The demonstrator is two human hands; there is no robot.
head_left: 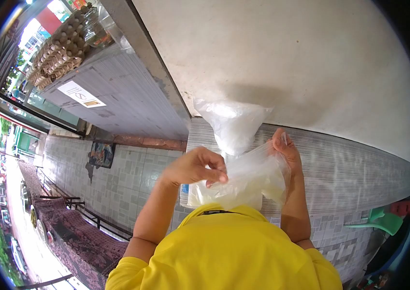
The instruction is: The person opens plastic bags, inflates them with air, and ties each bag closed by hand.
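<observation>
A clear plastic bag (pixel 243 179) is stretched between my two hands in front of the yellow shirt. My left hand (pixel 197 166) pinches its left edge, thumb and fingers together. My right hand (pixel 287 151) grips the upper right corner, fingers raised. The lower part of the bag looks pale yellowish; what is inside is too unclear to name. Just beyond it, a white translucent plastic bag (pixel 236 128) stands on the grey wood-patterned table (pixel 340 169), against the wall.
Stacked egg trays (pixel 60 50) and a glass jar (pixel 96 34) sit on a grey counter (pixel 127 92) at the upper left. A patterned cloth-covered table (pixel 77 237) is at the lower left. A green plastic chair (pixel 383 222) stands at the right.
</observation>
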